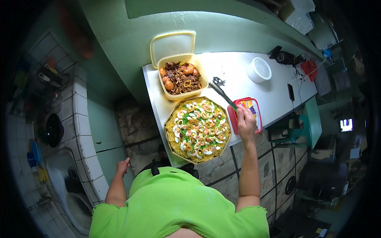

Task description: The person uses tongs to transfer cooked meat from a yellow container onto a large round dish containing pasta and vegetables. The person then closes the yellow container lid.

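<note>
My right hand (pixel 247 122) is closed round the handle end of dark tongs (pixel 223 94), whose tips point up and left. Under that hand lies a red-rimmed plastic tub (pixel 233 119) with a printed label. Left of it, an octagonal tray (pixel 171 148) holds yellow noodles topped with sliced eggs, shrimp, squid rings and chopped greens. Behind the tray stands a yellow plastic container (pixel 180 96) of dark squid pieces and orange-brown chunks, its lid (pixel 173 44) tilted up against the wall. My left hand (pixel 123 166) hangs low by my side, fingers curled, touching nothing.
The white table (pixel 238 61) runs along a green wall. On it are a round white tub (pixel 260 70), a black phone-like object (pixel 291 92) and a small black item (pixel 218 81). A green chair (pixel 311 123) stands right; a tiled counter with a sink (pixel 59 162) is left.
</note>
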Demonstrator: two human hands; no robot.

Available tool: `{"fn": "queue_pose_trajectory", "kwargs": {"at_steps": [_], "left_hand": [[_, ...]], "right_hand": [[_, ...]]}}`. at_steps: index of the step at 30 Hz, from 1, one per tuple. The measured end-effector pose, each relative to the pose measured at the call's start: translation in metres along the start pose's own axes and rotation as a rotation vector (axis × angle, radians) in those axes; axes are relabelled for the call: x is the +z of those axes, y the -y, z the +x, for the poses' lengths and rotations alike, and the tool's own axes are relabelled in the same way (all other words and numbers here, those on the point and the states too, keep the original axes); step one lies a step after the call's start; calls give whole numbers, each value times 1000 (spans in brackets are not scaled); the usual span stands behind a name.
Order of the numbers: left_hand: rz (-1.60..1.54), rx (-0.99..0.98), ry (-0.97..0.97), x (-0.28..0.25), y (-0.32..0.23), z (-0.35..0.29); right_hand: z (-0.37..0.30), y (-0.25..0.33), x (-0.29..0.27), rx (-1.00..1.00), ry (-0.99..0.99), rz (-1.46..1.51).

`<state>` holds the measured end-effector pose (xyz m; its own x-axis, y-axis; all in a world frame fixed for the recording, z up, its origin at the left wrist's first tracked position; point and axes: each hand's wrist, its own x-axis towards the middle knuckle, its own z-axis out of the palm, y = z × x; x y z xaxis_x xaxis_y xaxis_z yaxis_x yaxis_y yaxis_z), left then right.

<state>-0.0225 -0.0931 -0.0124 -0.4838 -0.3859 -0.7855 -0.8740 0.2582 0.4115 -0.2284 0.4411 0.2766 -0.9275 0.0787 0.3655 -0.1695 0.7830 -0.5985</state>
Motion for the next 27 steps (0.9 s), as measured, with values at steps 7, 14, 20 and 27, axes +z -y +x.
{"fn": "queue_pose_trajectory", "kwargs": {"at_steps": [7,14,20,27], "left_hand": [[-65,-3,-35,-4,7,2],[-90,-84,-61,-12,20,6],[-59,-110,-34,-12,21,4],[-78,24,-41,-1,-7,7]], "right_hand": [[89,2,88,-3,246,-508],[104,5,110,37,330,-604],[84,12,59,34,179,-353],[-1,11,-16,-352,-12,-581]]}}
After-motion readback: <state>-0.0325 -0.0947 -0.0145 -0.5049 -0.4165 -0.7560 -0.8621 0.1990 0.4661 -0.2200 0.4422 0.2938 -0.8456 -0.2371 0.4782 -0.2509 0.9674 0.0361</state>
